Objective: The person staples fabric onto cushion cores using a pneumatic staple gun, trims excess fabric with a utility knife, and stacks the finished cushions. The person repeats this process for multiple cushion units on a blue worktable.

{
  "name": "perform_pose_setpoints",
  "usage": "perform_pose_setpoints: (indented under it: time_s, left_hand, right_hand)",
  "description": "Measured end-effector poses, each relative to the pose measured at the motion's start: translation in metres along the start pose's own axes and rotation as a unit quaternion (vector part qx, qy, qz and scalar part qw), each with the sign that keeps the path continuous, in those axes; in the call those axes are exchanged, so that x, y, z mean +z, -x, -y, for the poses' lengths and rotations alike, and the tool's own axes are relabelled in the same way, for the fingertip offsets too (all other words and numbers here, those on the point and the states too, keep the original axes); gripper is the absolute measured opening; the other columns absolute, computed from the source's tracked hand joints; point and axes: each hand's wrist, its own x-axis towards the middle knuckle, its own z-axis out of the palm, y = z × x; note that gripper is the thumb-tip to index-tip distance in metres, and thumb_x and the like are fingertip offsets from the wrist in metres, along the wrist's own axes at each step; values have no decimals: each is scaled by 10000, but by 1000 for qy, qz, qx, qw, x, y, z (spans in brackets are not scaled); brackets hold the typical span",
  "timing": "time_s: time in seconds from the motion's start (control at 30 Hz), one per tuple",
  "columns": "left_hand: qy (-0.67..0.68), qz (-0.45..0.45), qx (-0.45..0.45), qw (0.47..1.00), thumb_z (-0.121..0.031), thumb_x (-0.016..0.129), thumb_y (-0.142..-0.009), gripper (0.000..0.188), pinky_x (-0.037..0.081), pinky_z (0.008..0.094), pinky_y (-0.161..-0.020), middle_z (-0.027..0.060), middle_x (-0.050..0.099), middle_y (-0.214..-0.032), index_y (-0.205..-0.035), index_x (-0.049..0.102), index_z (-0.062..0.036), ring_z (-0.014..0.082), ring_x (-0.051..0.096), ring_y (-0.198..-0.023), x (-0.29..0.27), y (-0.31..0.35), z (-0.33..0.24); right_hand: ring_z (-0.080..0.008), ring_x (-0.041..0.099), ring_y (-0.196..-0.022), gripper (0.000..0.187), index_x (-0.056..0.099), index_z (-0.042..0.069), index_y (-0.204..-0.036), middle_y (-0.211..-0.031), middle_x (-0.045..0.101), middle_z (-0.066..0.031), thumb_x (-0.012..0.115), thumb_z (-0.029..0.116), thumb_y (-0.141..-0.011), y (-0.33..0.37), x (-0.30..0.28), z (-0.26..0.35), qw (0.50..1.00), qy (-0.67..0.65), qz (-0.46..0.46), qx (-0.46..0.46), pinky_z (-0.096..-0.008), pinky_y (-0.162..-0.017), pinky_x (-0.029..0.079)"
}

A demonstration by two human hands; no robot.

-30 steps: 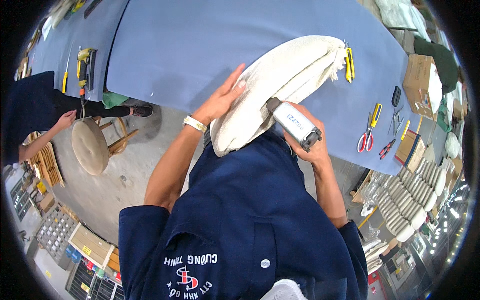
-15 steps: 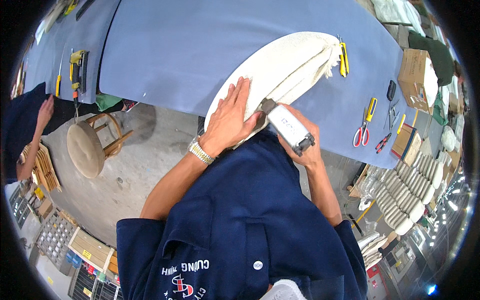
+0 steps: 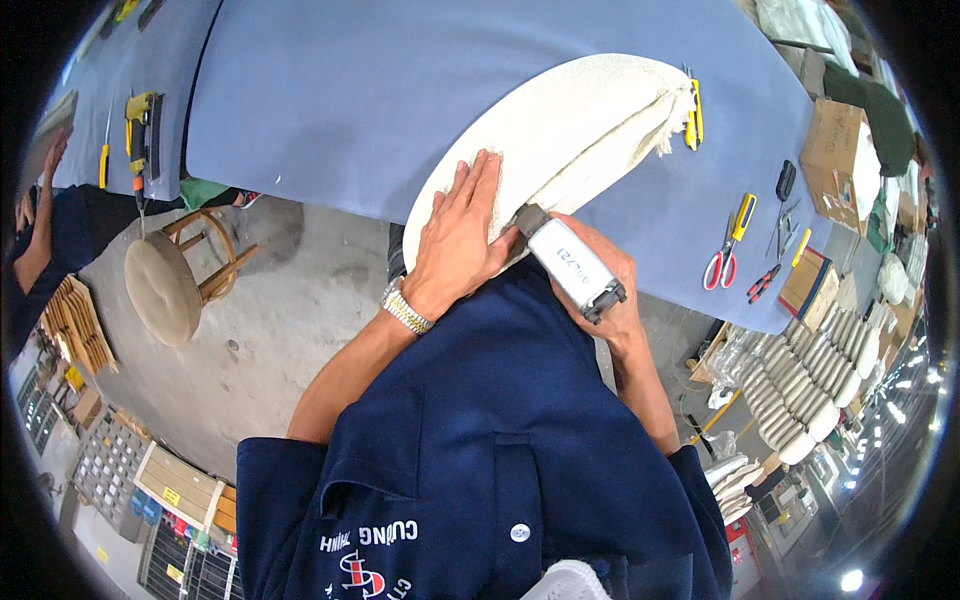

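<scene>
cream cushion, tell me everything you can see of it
The cream cushion looks fabric-covered, with a smooth, rounded broad face and, along its right side, a fold ending in frayed threads at the far end. It lies over the blue table, its near end by the person's body. The left hand presses flat on it; the handheld tool in the right hand appears to meet its edge. Its underside is hidden.

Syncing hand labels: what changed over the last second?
Left hand moved from the cushion's left edge to flat on its broad face, nearer the white tool. A co-worker's hand moved away from the stool. Unchanged: right hand gripping the tool, scissors on the table.
</scene>
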Motion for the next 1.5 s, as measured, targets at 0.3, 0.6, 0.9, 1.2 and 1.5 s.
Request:
perform_pose_setpoints:
  time_s: [0.3, 0.6, 0.9, 1.2, 1.5]
  left_hand:
    - [-9, 15, 5, 1000, -172, 780, -798, 1039, 322, 670, -1167, 250, 249, -1670, -1636, 176, -57, 482, 263, -1525, 4, -4, -1]
    - [159, 82, 59, 982, -429, 864, -756, 1206, 191, 544, -1254, 321, 150, -1677, -1652, 139, -76, 480, 133, -1565, -12, 1, 49]
    - [-11, 61, -37, 997, -252, 722, -877, 956, 369, 520, -1187, 278, 265, -1656, -1627, 176, -21, 465, 278, -1519, -16, 19, 13]
    - [5, 51, -49, 997, -179, 738, -847, 965, 374, 479, -1196, 255, 285, -1656, -1626, 191, -18, 434, 295, -1523, -16, 21, 10]
    - [13, 9, -40, 999, -93, 769, -802, 982, 382, 491, -1194, 285, 291, -1641, -1611, 219, -4, 453, 302, -1514, -6, 18, 9]
  right_hand:
    - [-339, 697, -1161, 550, 641, 38, -1338, -1278, 700, -184, 753, 136, -809, -3, 4, 14, 997, -50, 20, 62, -379, -963, 546]
    - [-334, 720, -1102, 565, 649, 39, -1324, -1233, 717, -179, 719, 86, -765, -1, 20, 9, 999, -21, -29, 11, -378, -949, 555]
    - [-344, 717, -1102, 614, 626, 27, -1355, -1283, 704, -175, 728, 88, -753, 12, 27, 5, 999, 19, -40, -9, -374, -953, 559]
    - [-355, 699, -1151, 585, 630, 22, -1342, -1328, 687, -164, 718, 123, -772, 7, 15, 12, 999, 13, 30, 8, -385, -992, 551]
    - [-360, 708, -1120, 590, 634, 26, -1335, -1299, 695, -170, 723, 121, -759, -2, 15, 13, 998, -2, 38, 45, -390, -953, 567]
